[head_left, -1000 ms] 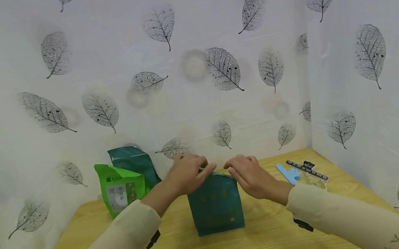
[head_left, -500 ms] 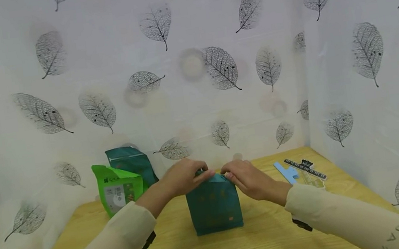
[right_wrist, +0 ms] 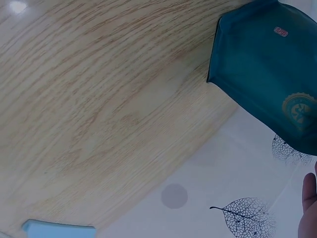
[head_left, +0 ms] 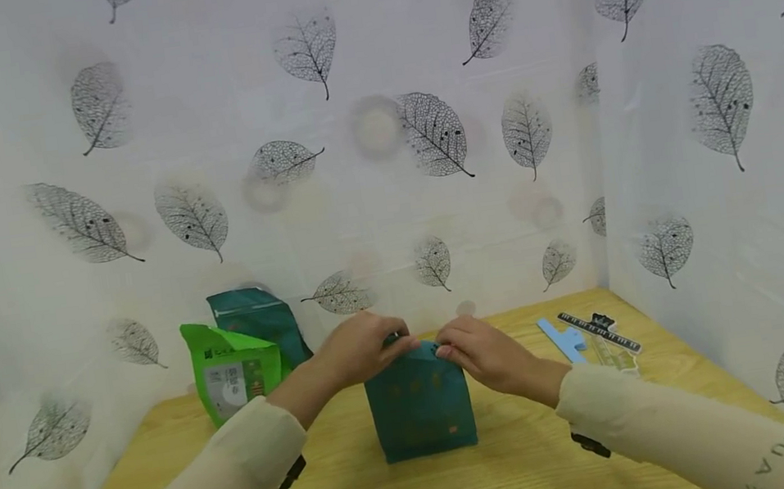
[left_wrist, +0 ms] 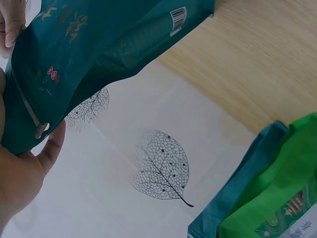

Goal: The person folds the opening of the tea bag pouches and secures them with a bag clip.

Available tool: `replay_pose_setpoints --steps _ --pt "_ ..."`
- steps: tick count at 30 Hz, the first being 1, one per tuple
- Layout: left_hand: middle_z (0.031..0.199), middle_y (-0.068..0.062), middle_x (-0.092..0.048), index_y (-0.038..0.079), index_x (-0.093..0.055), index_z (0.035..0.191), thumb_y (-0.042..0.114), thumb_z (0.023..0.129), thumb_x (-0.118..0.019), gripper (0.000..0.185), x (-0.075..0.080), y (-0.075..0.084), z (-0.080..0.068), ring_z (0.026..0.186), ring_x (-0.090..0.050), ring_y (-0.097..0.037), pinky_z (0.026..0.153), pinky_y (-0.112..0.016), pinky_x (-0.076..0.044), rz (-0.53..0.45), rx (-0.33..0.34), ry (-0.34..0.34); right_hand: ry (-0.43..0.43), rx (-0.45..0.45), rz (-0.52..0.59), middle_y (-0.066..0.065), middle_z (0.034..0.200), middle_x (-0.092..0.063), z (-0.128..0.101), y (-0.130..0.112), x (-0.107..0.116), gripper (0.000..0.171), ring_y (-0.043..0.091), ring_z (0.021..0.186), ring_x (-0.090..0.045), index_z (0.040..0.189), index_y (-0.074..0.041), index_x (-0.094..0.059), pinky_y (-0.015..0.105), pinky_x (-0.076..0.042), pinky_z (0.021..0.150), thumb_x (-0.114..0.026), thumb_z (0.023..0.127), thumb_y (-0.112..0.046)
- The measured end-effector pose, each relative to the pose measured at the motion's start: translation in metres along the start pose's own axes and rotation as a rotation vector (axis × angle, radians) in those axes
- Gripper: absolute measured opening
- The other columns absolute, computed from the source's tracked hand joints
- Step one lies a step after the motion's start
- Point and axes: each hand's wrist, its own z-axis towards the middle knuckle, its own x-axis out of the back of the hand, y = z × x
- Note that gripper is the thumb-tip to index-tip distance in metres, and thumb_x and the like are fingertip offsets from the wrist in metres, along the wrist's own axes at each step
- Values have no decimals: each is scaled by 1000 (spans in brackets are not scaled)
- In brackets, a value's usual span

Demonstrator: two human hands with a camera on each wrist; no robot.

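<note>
A teal stand-up pouch (head_left: 422, 414) stands upright on the wooden table in the head view. The left hand (head_left: 364, 349) pinches its top left corner, thumb in front. At the top right, the right hand (head_left: 490, 354) pinches the top edge between thumb and curled fingers. Between the hands, the edge looks bent toward the camera. In the left wrist view the pouch (left_wrist: 74, 54) shows a seal strip and a hang hole beside the left hand (left_wrist: 22, 181). The right wrist view has the pouch (right_wrist: 260, 64) at upper right, with only some right-hand fingers (right_wrist: 309, 193) visible.
A bright green pouch (head_left: 231, 381) and another teal pouch (head_left: 264, 319) stand at the back left. On the right lie a light blue clip (head_left: 563, 339), a piano-key strip (head_left: 600, 331), a black clip (head_left: 603, 322) and a clear item (head_left: 615, 355). A leaf-print curtain (head_left: 374, 222) encloses the table.
The right hand has moved left and closed its fingers on the pouch's top right edge. The left hand has come down slightly at the top left corner. The pouch stays in place.
</note>
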Motion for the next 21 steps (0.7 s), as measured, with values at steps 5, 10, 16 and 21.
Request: replay_pose_setpoints --steps 5,10,16,21 --pt "62 7 -55 15 -65 80 31 101 -59 27 -1 0 2 54 -46 -4 56 -23 -41 23 8 18 63 21 -3 0 94 -62 1 0 -6 26 11 85 -56 98 -11 -63 26 -51 73 -49 103 -32" --pt "59 8 -49 16 -61 76 32 101 -58 30 -3 2 3 53 -43 -5 55 -23 -40 65 36 40 142 72 -33 0 85 -59 1 -1 -11 28 10 75 -52 90 -11 -60 23 -47 66 -48 103 -33" --pt "60 7 -52 14 -63 81 35 100 -61 28 -5 1 1 51 -46 -5 52 -22 -40 126 38 90 188 100 -64 -1 79 -57 2 -2 -14 31 9 69 -50 86 -12 -58 23 -45 63 -45 104 -33" --pt "67 5 -53 16 -58 82 44 97 -62 32 -6 -8 -4 59 -52 -11 59 -28 -44 392 -53 177 184 92 -62 -1 79 -56 1 0 -14 32 9 69 -49 87 -12 -58 23 -45 63 -45 105 -34"
